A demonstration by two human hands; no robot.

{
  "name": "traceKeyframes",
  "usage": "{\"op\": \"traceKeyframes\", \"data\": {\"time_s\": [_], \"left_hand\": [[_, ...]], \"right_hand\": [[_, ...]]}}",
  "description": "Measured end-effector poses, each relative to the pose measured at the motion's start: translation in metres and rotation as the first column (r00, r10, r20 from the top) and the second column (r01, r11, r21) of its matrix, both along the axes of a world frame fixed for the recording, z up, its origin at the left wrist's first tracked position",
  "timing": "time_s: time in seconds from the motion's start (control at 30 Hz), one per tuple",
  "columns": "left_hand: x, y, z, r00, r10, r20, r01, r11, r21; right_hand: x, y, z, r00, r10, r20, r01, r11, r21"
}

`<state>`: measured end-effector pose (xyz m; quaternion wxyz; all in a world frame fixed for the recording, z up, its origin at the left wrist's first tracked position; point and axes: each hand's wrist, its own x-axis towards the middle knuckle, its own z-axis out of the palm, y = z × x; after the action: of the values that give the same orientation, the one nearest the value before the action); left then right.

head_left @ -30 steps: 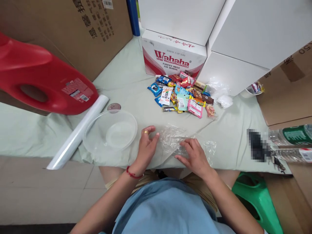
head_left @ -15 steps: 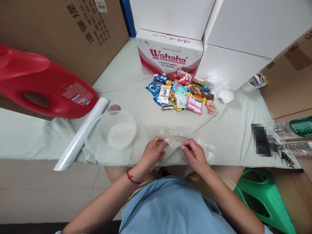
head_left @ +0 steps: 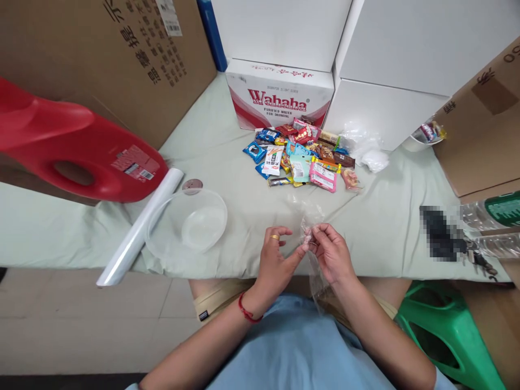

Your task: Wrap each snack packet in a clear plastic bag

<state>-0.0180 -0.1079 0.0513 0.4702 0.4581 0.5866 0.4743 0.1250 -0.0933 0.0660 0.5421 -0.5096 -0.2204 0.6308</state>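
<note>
A crumpled clear plastic bag [head_left: 309, 214] is gathered between my hands above the near edge of the cloth. My right hand [head_left: 331, 253] pinches its bunched middle, and part of the film hangs below. My left hand [head_left: 276, 257] is beside it, fingers lifted apart from the thumb, the thumb tip reaching the gathered film. A gold ring and a red cord are on the left hand and wrist. Beyond the hands lies a heap of wrapped snacks [head_left: 298, 154]. To the left sits a clear round plastic bowl [head_left: 217, 230].
A white plastic roll [head_left: 138, 230] lies near a red jug [head_left: 101, 154] at left. Behind the snacks stand a Wahaha carton [head_left: 280, 100] and crumpled plastic bags [head_left: 363, 146]. Bottles [head_left: 475, 216] and keys [head_left: 479, 260] are at right, above a green stool [head_left: 450, 336].
The bag, spread between both hands before, is now bunched up in my right hand. My left hand has moved right, and its fingers have come apart from the film.
</note>
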Motion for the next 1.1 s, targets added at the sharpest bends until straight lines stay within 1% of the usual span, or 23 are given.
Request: {"op": "traceKeyframes", "data": {"time_s": [0.07,0.13,0.23,0.37,0.47,0.57,0.63,0.7,0.77,0.83,0.93,1.03,1.07,1.1], "left_hand": [[0.001,0.002,-0.001,0.997,-0.071,0.016,0.072,0.995,-0.069],[0.002,0.006,-0.003,0.989,-0.119,0.089,0.130,0.983,-0.128],[0.004,0.011,-0.005,0.963,-0.151,0.222,0.185,0.973,-0.141],[0.005,0.015,-0.008,0.942,-0.098,0.321,0.147,0.981,-0.130],[0.001,0.017,-0.008,0.923,-0.062,0.380,0.131,0.979,-0.159],[-0.008,0.023,-0.006,0.902,-0.010,0.432,0.107,0.974,-0.201],[-0.017,0.029,-0.007,0.916,0.028,0.399,0.061,0.976,-0.207],[-0.027,0.037,-0.011,0.955,0.055,0.292,-0.002,0.984,-0.180],[-0.036,0.045,-0.017,0.981,0.074,0.181,-0.049,0.989,-0.140],[-0.044,0.053,-0.024,0.988,0.093,0.125,-0.078,0.989,-0.125],[-0.052,0.063,-0.032,0.986,0.109,0.125,-0.087,0.982,-0.170],[-0.058,0.067,-0.036,0.991,0.070,0.110,-0.043,0.973,-0.226],[-0.059,0.066,-0.037,0.996,0.056,0.076,-0.037,0.974,-0.225],[-0.061,0.064,-0.036,0.999,0.050,0.007,-0.047,0.978,-0.202]], "right_hand": [[0.000,0.001,0.001,1.000,0.002,-0.016,-0.002,1.000,0.009],[0.000,0.002,0.001,1.000,0.004,-0.031,-0.003,1.000,0.012],[0.001,0.004,0.000,0.999,0.026,-0.039,-0.027,1.000,-0.014],[0.005,0.008,0.001,0.996,0.070,-0.052,-0.073,0.996,-0.052],[0.013,0.010,0.002,0.994,0.085,-0.065,-0.090,0.993,-0.079],[0.028,0.012,0.001,0.993,0.093,-0.076,-0.100,0.991,-0.090],[0.042,0.015,-0.001,0.994,0.078,-0.071,-0.084,0.993,-0.084],[0.060,0.020,-0.004,0.996,0.068,-0.066,-0.073,0.993,-0.089],[0.080,0.026,-0.008,0.995,0.078,-0.064,-0.084,0.991,-0.106],[0.100,0.034,-0.011,0.994,0.098,-0.047,-0.103,0.987,-0.127],[0.127,0.045,-0.014,0.990,0.143,0.015,-0.139,0.977,-0.163],[0.145,0.055,-0.017,0.972,0.200,0.124,-0.176,0.968,-0.179],[0.149,0.058,-0.018,0.961,0.209,0.182,-0.176,0.968,-0.180],[0.151,0.060,-0.019,0.945,0.199,0.260,-0.158,0.972,-0.172]]}}
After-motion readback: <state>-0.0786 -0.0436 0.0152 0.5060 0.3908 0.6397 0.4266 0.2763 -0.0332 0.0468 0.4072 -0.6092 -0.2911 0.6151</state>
